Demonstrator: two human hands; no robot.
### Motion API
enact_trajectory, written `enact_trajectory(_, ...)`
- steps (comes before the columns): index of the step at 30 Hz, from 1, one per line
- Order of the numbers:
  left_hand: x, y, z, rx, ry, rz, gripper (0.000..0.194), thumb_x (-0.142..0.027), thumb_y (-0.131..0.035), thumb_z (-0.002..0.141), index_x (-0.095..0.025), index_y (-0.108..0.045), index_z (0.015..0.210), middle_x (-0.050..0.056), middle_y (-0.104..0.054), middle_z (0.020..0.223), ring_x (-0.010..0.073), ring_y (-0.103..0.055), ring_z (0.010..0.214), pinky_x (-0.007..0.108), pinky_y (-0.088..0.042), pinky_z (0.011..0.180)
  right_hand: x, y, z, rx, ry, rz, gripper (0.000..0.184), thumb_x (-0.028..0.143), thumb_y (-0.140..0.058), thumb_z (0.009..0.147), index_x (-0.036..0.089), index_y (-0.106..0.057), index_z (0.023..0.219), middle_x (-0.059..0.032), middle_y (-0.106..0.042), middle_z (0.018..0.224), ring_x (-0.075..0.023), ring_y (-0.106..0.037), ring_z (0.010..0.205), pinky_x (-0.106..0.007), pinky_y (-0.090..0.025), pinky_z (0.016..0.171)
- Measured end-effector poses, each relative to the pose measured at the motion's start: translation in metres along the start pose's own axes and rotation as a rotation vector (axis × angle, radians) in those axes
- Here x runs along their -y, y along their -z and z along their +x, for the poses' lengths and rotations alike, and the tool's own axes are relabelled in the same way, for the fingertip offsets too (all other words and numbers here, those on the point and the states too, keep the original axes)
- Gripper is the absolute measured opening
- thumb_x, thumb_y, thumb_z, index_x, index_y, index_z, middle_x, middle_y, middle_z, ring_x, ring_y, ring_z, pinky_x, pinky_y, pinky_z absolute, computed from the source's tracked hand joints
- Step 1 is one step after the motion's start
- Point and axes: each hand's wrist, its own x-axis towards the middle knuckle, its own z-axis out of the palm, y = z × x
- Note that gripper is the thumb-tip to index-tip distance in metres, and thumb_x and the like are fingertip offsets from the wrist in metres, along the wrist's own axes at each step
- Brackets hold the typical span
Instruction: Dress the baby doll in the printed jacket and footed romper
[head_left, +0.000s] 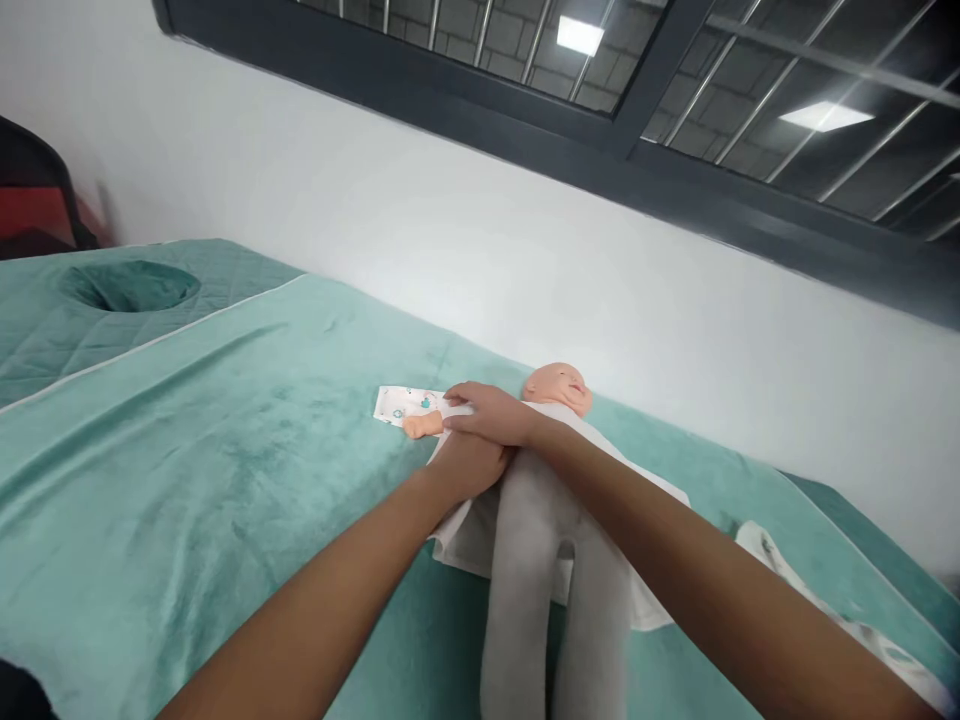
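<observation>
A baby doll [559, 388] lies on its back on a green bed cover, its head toward the wall. It has grey trousers [525, 560] and a white shirt [461, 540] spread about its body. A patterned sleeve [394, 402] lies flat to the left, with the doll's bare hand [422, 425] over its lower edge. My right hand [491, 412] closes on white cloth by the doll's forearm, thumb below and fingers above. Just under it, my left hand [469, 465] is curled against the doll's side; its fingertips are hidden by my right hand and the cloth.
The green cover [225, 480] spreads wide to the left, where a bed section has a round hole [131, 285]. White cloth [847, 620] lies at the right, partly behind my forearm. A white wall [450, 230] and a dark-framed window [630, 130] stand beyond the bed.
</observation>
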Motion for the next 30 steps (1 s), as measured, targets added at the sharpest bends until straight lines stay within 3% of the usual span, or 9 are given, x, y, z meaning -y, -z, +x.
enact_trajectory(3,0.005,0.003,-0.005,0.085,-0.021,0.198,0.032,-0.014,-0.042,0.085,-0.009,-0.066,0.106,0.020,-0.067,0.112,0.0389,-0.056,0.114,0.058,-0.035,0.103,-0.006,-0.006,0.020,0.143,-0.049,0.049,0.036,0.048,-0.064,0.080,0.026,-0.066,0.109,-0.0026,-0.068,0.118,-0.0268,-0.061,0.107,-0.036,-0.047,0.091)
enact_trajectory(5,0.006,0.007,-0.007,0.119,-0.037,0.262,0.034,-0.015,-0.041,0.086,-0.007,-0.065,0.108,0.023,-0.066,0.114,0.0377,-0.058,0.110,0.055,-0.041,0.099,-0.011,-0.003,0.022,0.147,-0.056,0.041,0.033,0.050,-0.065,0.079,0.026,-0.067,0.103,-0.0020,-0.070,0.112,-0.0263,-0.062,0.102,-0.035,-0.047,0.085)
enact_trajectory(11,0.005,0.017,-0.009,0.235,-0.132,0.528,0.024,-0.018,-0.050,0.083,-0.013,-0.065,0.102,0.013,-0.068,0.106,0.0292,-0.061,0.100,0.044,-0.048,0.085,-0.013,0.021,-0.012,-0.086,-0.046,0.106,0.030,0.046,-0.063,0.082,0.026,-0.067,0.105,-0.0008,-0.070,0.109,-0.0233,-0.062,0.100,-0.033,-0.045,0.082)
enact_trajectory(15,0.008,0.019,-0.010,0.063,0.025,0.701,0.031,-0.025,-0.055,0.082,-0.010,-0.062,0.109,0.020,-0.064,0.113,0.0352,-0.055,0.108,0.050,-0.045,0.086,-0.012,0.032,-0.040,-0.266,-0.037,0.315,0.035,0.046,-0.064,0.084,0.025,-0.066,0.110,-0.0006,-0.069,0.114,-0.0211,-0.061,0.105,-0.032,-0.045,0.088)
enact_trajectory(20,0.015,0.022,-0.002,-0.073,0.316,0.391,0.020,-0.022,-0.055,0.080,-0.015,-0.067,0.094,0.019,-0.066,0.109,0.0363,-0.053,0.112,0.050,-0.037,0.096,-0.011,0.021,-0.046,-0.295,0.002,0.283,0.029,0.048,-0.063,0.085,0.025,-0.070,0.102,-0.0006,-0.070,0.109,-0.0208,-0.062,0.101,-0.032,-0.045,0.087)
enact_trajectory(24,0.021,0.037,0.003,-0.101,0.389,0.204,0.017,-0.024,-0.050,0.082,-0.021,-0.066,0.085,0.011,-0.069,0.097,0.0304,-0.058,0.098,0.042,-0.041,0.090,-0.009,0.012,-0.038,-0.284,0.030,0.166,0.030,0.052,-0.061,0.086,0.027,-0.072,0.100,-0.0015,-0.070,0.104,-0.0214,-0.062,0.097,-0.033,-0.045,0.084)
enact_trajectory(30,0.026,0.062,0.003,-0.153,0.413,-0.168,0.014,-0.027,-0.045,0.077,-0.021,-0.055,0.070,0.004,-0.064,0.075,0.0216,-0.058,0.077,0.030,-0.044,0.067,-0.018,0.017,-0.046,-0.318,-0.033,0.072,0.030,0.053,-0.058,0.088,0.029,-0.072,0.099,-0.0010,-0.069,0.101,-0.0205,-0.061,0.093,-0.032,-0.044,0.080)
